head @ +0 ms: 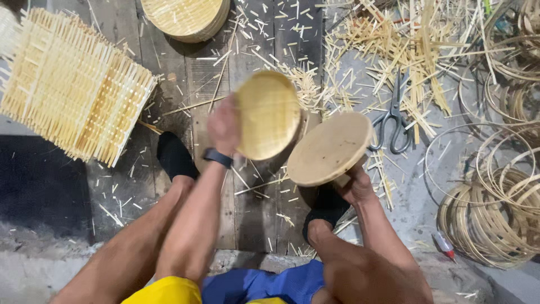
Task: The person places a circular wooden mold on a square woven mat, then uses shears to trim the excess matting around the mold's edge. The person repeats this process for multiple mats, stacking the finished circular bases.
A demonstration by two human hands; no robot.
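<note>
Two hands were busy: the left hand (224, 127) gripped a round woven bamboo tray (268, 115). The right hand (355, 184) clasped a round wooden mould (329, 148) from beneath, near the scissors (394, 118).

Square woven bamboo mats (73, 84) stacked at left, round woven trays (188, 18) piled at top, scissors (394, 115) among scattered bamboo offcuts (394, 45), coiled bamboo hoops (495, 214) at right, wooden planks (253, 208) underfoot.

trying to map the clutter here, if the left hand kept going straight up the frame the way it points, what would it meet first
The left hand, holding a round woven tray, points up the frame. Beyond it lie loose bamboo offcuts on the plank floor, then the stack of woven trays. The hand may pass above the offcuts; depth is unclear.
</note>
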